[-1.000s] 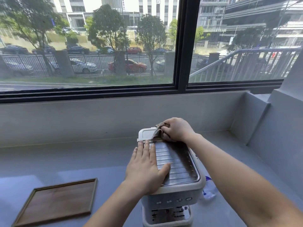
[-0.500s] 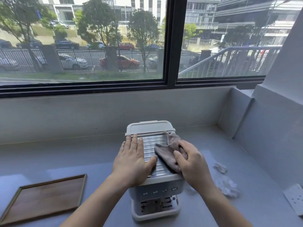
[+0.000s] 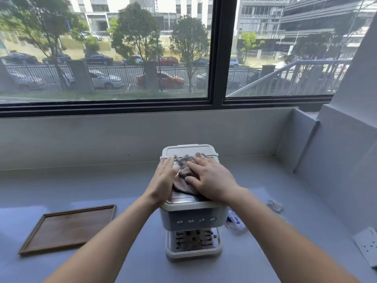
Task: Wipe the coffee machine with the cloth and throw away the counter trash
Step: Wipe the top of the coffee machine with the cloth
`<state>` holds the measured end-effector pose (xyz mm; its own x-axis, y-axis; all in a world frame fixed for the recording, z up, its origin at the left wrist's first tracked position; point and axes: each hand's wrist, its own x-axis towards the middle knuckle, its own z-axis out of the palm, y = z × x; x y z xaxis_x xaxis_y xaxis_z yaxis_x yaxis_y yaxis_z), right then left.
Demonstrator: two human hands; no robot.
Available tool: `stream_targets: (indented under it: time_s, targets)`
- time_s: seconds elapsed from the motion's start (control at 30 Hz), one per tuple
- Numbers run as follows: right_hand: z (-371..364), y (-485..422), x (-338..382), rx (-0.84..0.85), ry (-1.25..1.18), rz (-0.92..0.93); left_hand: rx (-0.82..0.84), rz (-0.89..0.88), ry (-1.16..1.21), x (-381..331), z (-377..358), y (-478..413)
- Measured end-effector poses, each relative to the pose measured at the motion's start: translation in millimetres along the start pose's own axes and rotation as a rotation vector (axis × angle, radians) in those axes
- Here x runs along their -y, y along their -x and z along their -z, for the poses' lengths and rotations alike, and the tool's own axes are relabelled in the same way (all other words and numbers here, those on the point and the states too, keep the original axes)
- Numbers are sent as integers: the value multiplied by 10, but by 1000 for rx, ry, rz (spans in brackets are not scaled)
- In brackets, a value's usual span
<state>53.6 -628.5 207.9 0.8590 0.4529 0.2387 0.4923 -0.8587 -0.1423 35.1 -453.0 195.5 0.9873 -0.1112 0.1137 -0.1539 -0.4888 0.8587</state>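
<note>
Pressing flat with fingers spread, the right hand (image 3: pixel 212 179) pins the grey cloth (image 3: pixel 184 174) atop the coffee machine (image 3: pixel 192 217); the left hand (image 3: pixel 164 177) lies open, gripping nothing, beside the cloth. Crumpled trash (image 3: pixel 234 221) sits right of the machine.

Grey counter (image 3: pixel 81 186), dark-framed window (image 3: pixel 217 58), daylight, street outside.

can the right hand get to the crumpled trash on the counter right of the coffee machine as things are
Probably yes: the right hand only presses the cloth, and bare counter lies between the machine and the trash.
</note>
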Motion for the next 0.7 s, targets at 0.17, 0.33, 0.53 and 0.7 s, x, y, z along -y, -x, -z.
stream_targets:
  time_s: [0.17,0.33,0.53,0.7]
  targets:
    - [-49,338,191,-43,-122,119,-50,26,0,77,-27,-39]
    - [86,317,-91,-147,-260,-220,39,-20,-396,118,-44,-51]
    - [-64,574,53,-472,-769,-562,93,-28,-630,103,-50,-47]
    - [-256,849,231,-658,-901,-737,65,-138,-814,107,-47,-74]
